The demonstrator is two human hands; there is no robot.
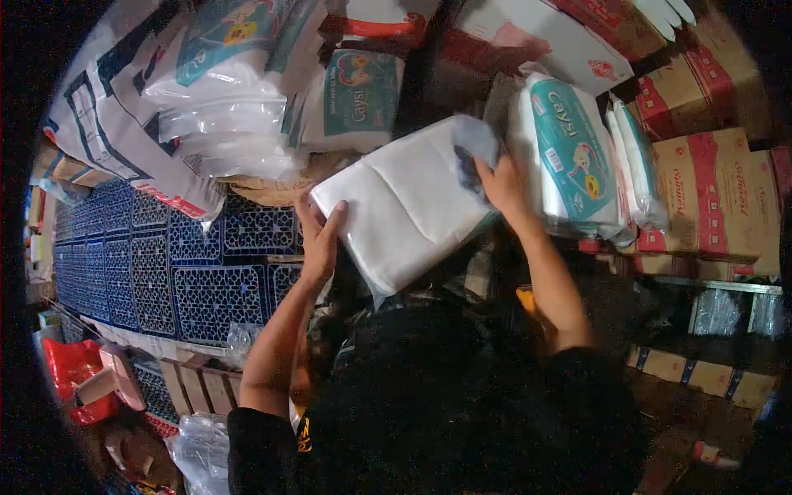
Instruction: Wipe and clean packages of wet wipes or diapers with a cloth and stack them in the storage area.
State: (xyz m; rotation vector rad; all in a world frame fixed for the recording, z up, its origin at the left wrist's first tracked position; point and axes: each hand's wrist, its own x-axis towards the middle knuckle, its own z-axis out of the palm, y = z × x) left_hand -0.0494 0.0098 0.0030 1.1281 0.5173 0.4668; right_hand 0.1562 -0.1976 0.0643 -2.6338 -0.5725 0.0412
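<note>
A white pack in clear plastic wrap (404,198) is tilted in front of me, its plain side facing up. My left hand (320,235) grips its left edge, with the thumb on top and the fingers around the side. Over the pack's upper right corner, my right hand (502,186) holds a grey-blue cloth-like piece (474,153) against the surface. Its exact kind is hard to make out. To the right leans a similar pack with a teal label (575,153), and a thinner one (637,165) stands beside it.
More teal-labelled packs (359,95) and a pile of white packs (231,124) lie at the far left. Red-and-brown cartons (701,198) are stacked at right. Dark blue plastic crates (219,301) spread along the left. A red bag (74,375) sits at lower left.
</note>
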